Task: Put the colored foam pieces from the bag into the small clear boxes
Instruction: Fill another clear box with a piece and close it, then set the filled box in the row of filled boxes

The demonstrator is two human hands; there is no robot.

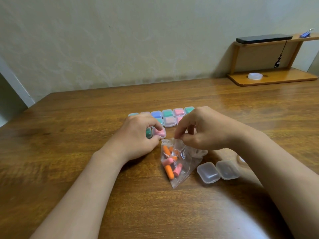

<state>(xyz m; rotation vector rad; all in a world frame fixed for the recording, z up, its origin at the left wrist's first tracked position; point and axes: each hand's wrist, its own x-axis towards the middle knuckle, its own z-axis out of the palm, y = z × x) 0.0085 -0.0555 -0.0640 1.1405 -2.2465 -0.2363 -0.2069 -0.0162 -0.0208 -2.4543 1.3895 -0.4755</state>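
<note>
Head view looks down on a wooden surface (69, 135), with both hands working near its middle. The left hand (138, 135) has its fingers (158, 126) curled over a pink-filled box (159, 133), fingertips on the far edge and thumb on the near one. That box sits at the front of a cluster of filled boxes (168, 121) set in rows.

The right hand (203, 130) pinches the mouth of the bag (186, 163) between thumb and forefinger. This lifts that end, while the bag's bottom corner rests on the surface. The foam pieces (169, 171), orange and pink, are bunched inside the bag. Two empty boxes (208, 172) sit touching each other just right of the bag. Whether their lids are snapped down is hard to tell.

The step in hand looks like parking the pink-filled box in line and opening the bag for the next pieces. To do it well:

- Press the lid until it seats, then nudge the box flush with its neighbours without knocking them.
- Hold the bag's mouth high so nothing spills.
- Bring the left hand across to spread the opening.
- Draw out pieces of one colour at a time.
- Pull an empty box close to the bag before reaching in.
</note>
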